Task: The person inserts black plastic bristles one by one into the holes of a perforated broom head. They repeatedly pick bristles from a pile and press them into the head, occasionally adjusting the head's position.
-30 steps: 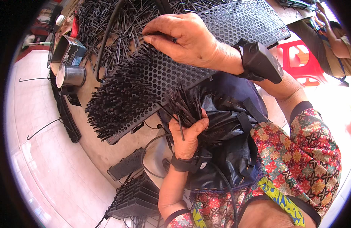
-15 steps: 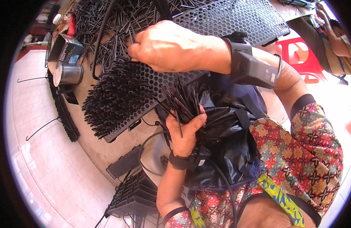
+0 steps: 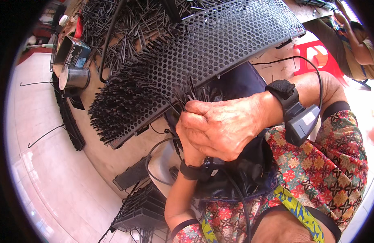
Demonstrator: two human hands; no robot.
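Observation:
My left hand [image 3: 187, 141], partly hidden under the right one, is closed round a bunch of thin black strips [image 3: 193, 94] whose ends stick up beyond the fingers. Over it lies my right hand [image 3: 231, 125], fingers curled in at the bunch; its fingertips are hidden, so what they pinch does not show. Just beyond both hands is a black panel [image 3: 223, 38] full of round holes. Many black strips [image 3: 122, 101] stand upright in its left part, packed close, while holes on the right show bare.
A heap of loose black strips [image 3: 132, 22] lies behind the panel. At left are a metal cup [image 3: 75, 77] and a dark box [image 3: 75, 52]. Black plastic racks [image 3: 144, 210] sit low on the left. A red stool [image 3: 316, 52] and another person [image 3: 359, 48] are at right.
My right hand has come back from the standing strips on the panel to the bunch in my left hand, now covering much of it. My left hand has barely moved.

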